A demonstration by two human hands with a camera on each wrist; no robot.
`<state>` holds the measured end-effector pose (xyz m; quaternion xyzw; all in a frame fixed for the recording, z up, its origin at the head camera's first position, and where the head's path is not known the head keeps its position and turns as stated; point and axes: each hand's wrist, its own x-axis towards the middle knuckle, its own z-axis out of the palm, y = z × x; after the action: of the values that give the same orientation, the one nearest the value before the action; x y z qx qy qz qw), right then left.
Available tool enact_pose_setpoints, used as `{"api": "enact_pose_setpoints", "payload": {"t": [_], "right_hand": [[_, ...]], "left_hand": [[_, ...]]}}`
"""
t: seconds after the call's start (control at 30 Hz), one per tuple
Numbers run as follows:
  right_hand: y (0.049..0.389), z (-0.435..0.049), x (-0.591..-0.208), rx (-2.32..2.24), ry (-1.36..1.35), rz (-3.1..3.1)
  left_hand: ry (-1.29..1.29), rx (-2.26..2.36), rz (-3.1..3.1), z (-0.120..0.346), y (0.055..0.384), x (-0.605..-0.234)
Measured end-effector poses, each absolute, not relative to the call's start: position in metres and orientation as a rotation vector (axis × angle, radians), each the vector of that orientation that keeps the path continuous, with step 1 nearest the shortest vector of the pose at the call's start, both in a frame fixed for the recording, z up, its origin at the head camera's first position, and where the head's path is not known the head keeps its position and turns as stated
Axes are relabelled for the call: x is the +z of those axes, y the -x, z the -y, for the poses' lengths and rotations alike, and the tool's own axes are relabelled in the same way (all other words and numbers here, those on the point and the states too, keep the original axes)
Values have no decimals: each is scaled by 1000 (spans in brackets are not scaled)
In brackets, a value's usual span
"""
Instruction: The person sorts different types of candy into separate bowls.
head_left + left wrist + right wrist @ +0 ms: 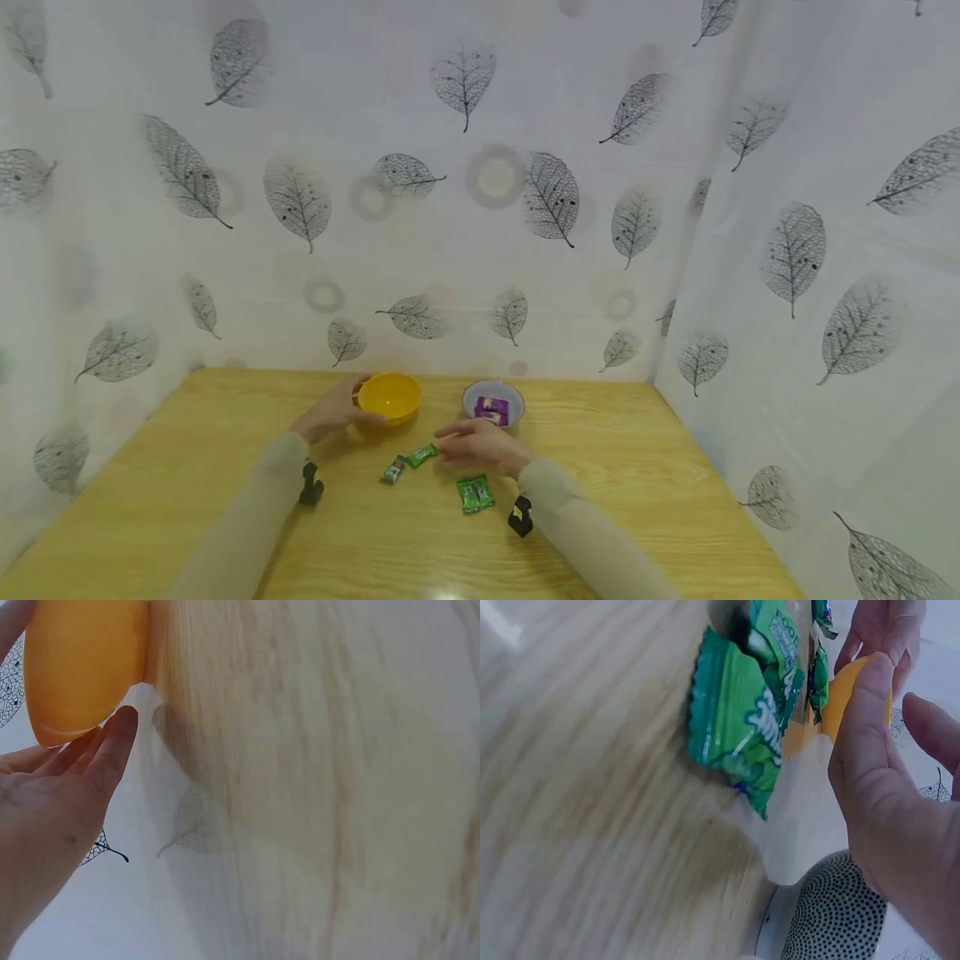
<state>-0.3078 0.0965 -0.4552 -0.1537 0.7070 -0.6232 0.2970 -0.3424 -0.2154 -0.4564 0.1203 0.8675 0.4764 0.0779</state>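
Observation:
My left hand (333, 414) grips a yellow bowl (402, 410) from its left side. In the left wrist view, the fingers of that hand (64, 802) lie against the bowl's (86, 667) outer wall. The bowl's inside shows nothing in it. My right hand (483, 446) hovers over the table with its fingers extended and its thumb apart, holding nothing. Just left of its fingertips lie a green-wrapped candy (422, 455) and a darker green candy (392, 470). Below the right hand lies a pair of green candies (476, 494), large in the right wrist view.
A pale bowl (471, 392) with purple-wrapped candies (491, 406) stands behind the right hand; its outside is dotted in the right wrist view. The wooden table (622, 467) meets leaf-patterned sheets (465, 250) at the back and sides.

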Motion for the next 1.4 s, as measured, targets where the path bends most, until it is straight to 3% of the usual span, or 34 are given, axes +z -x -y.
{"api": "enact_pose_setpoints", "payload": {"t": [0.73,1.4], "right_hand": [[319,-73,-463,-1511,334,-1915],[318,-72,-464,-1472,287,-2044]], "left_hand": [[-405,1524,-2440,223,344,-454],[-286,1688,-2257,227,344,-459]]}}
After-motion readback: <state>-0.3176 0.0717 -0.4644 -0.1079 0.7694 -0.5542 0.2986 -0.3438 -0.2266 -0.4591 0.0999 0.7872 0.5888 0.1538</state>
